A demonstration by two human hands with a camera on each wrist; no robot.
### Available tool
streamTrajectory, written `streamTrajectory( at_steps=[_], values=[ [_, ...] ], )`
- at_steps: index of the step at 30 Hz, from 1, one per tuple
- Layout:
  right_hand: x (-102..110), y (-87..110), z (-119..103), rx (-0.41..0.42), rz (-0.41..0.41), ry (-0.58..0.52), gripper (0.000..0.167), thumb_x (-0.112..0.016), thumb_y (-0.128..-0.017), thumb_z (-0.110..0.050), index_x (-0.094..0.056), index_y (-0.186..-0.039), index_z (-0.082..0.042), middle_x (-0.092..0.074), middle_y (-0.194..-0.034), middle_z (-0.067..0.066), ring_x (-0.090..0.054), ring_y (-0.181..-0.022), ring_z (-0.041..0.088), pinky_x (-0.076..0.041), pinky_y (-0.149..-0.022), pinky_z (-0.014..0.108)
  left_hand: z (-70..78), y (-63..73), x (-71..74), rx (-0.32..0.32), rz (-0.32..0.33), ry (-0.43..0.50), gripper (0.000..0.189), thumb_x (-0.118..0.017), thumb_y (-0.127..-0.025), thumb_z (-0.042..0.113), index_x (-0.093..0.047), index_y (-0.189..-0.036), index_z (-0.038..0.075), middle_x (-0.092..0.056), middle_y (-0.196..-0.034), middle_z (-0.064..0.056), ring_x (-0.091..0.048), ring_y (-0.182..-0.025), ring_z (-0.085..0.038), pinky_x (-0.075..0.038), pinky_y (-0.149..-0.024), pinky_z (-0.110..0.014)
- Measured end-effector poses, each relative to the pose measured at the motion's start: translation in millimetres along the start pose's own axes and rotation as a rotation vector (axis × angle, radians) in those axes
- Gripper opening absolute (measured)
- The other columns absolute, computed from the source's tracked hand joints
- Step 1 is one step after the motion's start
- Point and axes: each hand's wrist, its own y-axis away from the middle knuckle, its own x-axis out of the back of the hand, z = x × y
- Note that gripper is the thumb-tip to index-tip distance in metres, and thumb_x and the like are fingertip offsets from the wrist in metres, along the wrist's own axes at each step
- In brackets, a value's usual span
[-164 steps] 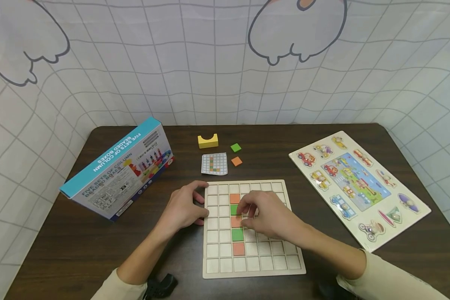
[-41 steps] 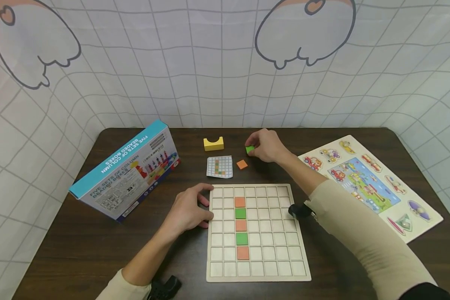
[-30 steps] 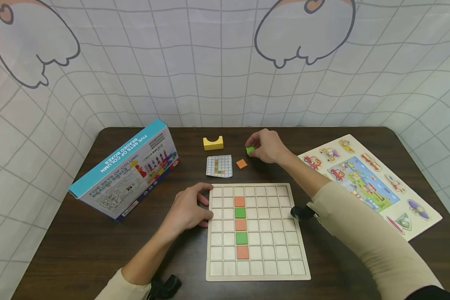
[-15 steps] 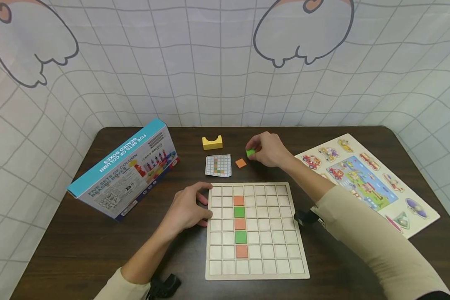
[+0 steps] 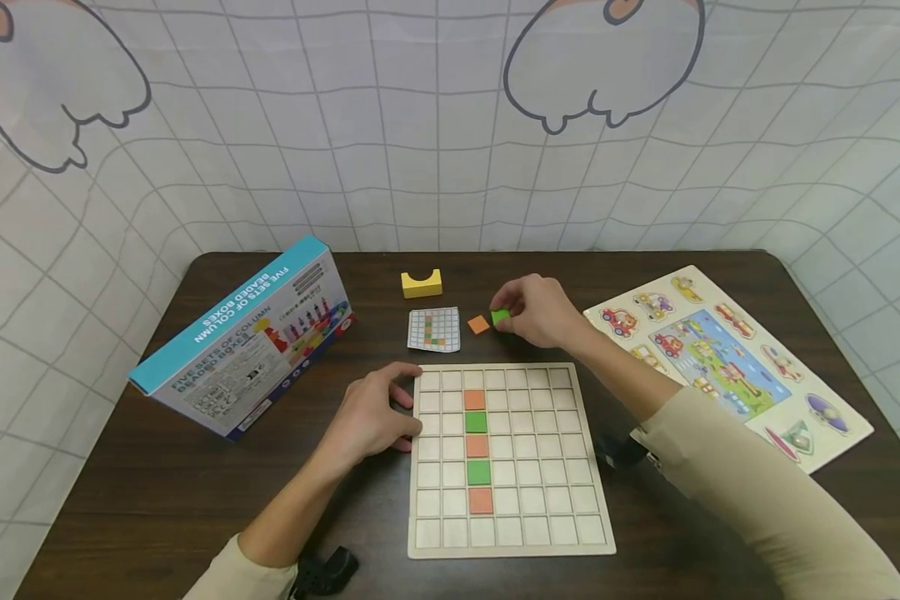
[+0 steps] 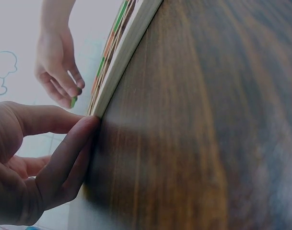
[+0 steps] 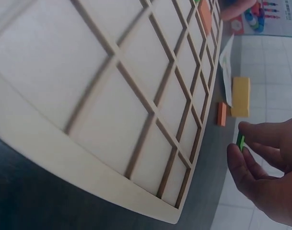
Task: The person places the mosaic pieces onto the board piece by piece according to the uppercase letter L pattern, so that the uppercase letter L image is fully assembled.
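My right hand (image 5: 543,312) pinches a small green square tile (image 5: 500,317) between thumb and fingertips, over the table behind the board; the right wrist view shows the tile (image 7: 240,140) on edge. Just left of it lies an orange tile (image 5: 478,324). My left hand (image 5: 371,417) touches the left edge of a wooden grid board (image 5: 512,552), thumb and index finger spread along that edge. In the left wrist view its fingertips (image 6: 90,122) meet the board's side. One column of the board holds alternating orange and green tiles (image 5: 477,447).
A pattern card (image 5: 433,329) lies behind the board, with a yellow arched block (image 5: 422,284) beyond it. A blue and white box (image 5: 247,346) stands at the left. At the right lies a picture puzzle board (image 5: 727,367), partly behind the right forearm.
Earlier my right hand was over the tile column, then moved back to the green tile. In the last second it has drawn the tile slightly nearer, beside the orange one. The left hand stays put.
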Motion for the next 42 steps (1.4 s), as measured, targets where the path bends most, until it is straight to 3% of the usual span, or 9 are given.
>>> streamTrajectory(
  at_steps=[27, 42],
  values=[
    [-15, 48.2, -8, -0.009, -0.001, -0.024, 0.02, -0.085, -0.085, -0.012, -0.078, -0.103, -0.011, -0.067, -0.085, 0.001, -0.061, -0.083, 0.017, -0.051, -0.078, 0.032, -1.3, -0.1, -0.6, -0.019, 0.0, 0.008, 0.073, -0.08, -0.075, -0.009, -0.06, -0.141, 0.014, -0.063, -0.104, -0.016, -0.069, -0.059, -0.02, -0.064, -0.052, -0.033],
    [-21, 79.5, -17, 0.012, -0.002, -0.064, 0.018, -0.083, -0.084, -0.01, -0.078, -0.102, -0.012, -0.068, -0.092, 0.002, -0.061, -0.086, 0.017, -0.051, -0.073, 0.029, -3.2, -0.1, -0.4, -0.029, 0.008, 0.008, 0.074, -0.079, -0.074, -0.01, -0.061, -0.141, 0.014, -0.063, -0.104, -0.016, -0.068, -0.057, -0.02, -0.064, -0.051, -0.033]
  ],
)
